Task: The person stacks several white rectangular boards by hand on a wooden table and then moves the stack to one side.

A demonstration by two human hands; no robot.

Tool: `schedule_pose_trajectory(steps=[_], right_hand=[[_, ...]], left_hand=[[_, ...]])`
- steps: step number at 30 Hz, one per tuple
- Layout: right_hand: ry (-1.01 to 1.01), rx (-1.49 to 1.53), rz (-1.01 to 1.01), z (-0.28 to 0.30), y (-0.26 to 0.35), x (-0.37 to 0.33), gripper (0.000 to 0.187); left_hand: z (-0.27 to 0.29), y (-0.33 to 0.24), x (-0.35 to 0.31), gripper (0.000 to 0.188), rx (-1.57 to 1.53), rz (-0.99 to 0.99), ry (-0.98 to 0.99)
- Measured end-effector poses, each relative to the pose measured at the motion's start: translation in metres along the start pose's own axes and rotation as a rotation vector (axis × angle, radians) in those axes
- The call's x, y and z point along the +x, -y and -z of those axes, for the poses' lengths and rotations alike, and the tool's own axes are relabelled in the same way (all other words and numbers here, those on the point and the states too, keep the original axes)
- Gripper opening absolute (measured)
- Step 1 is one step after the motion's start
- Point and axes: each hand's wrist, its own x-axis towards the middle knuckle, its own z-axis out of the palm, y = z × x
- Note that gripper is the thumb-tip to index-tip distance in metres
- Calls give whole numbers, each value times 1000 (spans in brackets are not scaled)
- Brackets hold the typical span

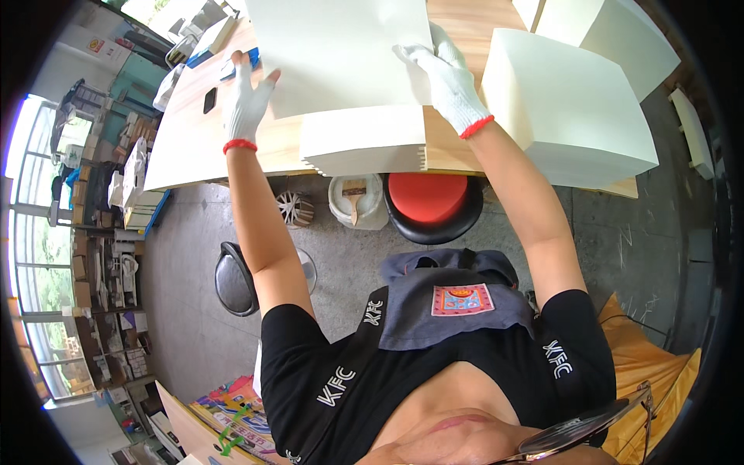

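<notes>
Spreading the fingers of the left hand (pixel 248 102) wide, gripping nothing, beside the left edge of a large white sheet (pixel 341 58) at top centre. Reaching over its right edge with the right hand (pixel 451 81), thumb across the surface; cannot tell whether pinching. Lying between both hands, closer to the right; running out of frame, so hiding its long axis. Blocking the near side, below it: a smaller white stack (pixel 364 141) on the table (pixel 182 118). Crowding the right wrist: a tall white stack (pixel 573 101). Showing at upper left: a black phone (pixel 210 100).

Head-worn fisheye view, looking down, close over the wearer's chest (pixel 446 387), hands (pixel 249 105) and table (pixel 184 143) toward the top
</notes>
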Motion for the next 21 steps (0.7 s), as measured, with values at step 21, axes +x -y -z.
schedule_pose_trajectory(steps=[21], right_hand=[[515,-1431,70,37,-64,-69,35]], left_hand=[[-39,89,-127,39,324,105,420]])
